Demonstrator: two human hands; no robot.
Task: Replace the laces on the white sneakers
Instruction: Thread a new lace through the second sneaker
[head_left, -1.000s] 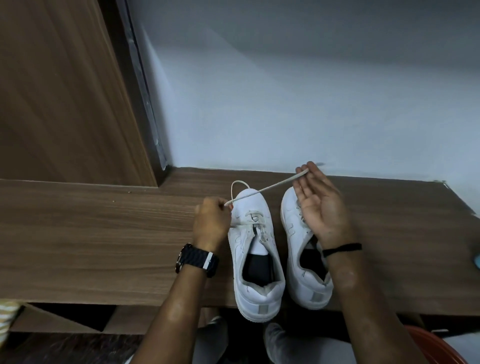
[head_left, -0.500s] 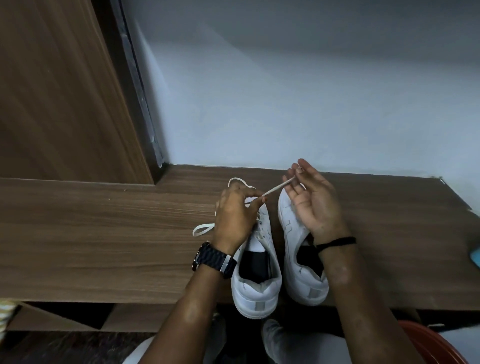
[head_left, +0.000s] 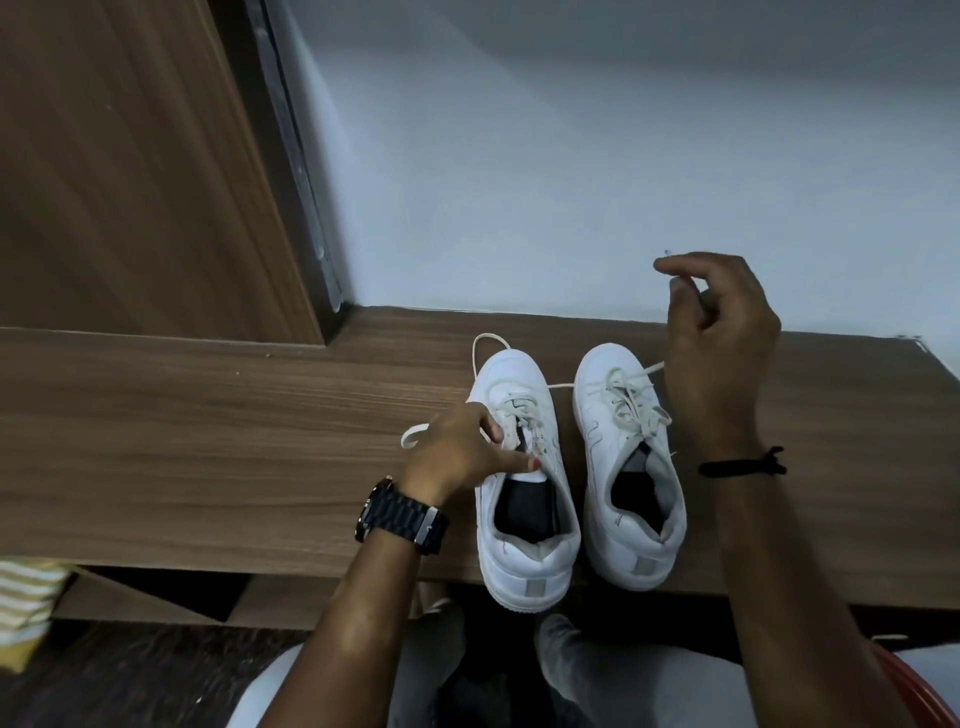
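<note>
Two white sneakers stand side by side at the front edge of a wooden table (head_left: 208, 426), toes away from me. The left sneaker (head_left: 524, 499) has its lace mostly pulled out. Its loose white lace (head_left: 485, 345) loops past the toe and runs right toward my raised right hand (head_left: 719, 338), which holds the lace end in curled fingers above the right sneaker's toe side. My left hand (head_left: 462, 454) rests on the left sneaker's eyelet area, fingers on the tongue edge. The right sneaker (head_left: 631, 467) is still fully laced with a cream lace.
A wooden panel (head_left: 130, 166) rises at the left and a pale wall (head_left: 571, 156) stands behind the table. A red object's rim (head_left: 904, 670) shows at the lower right, and a striped cloth (head_left: 26, 597) at the lower left. My knees are below the table edge.
My right hand has moved right and up, drawing the lace out further. My left hand has dropped from the lace down onto the left sneaker's eyelets. The view has shifted closer.
</note>
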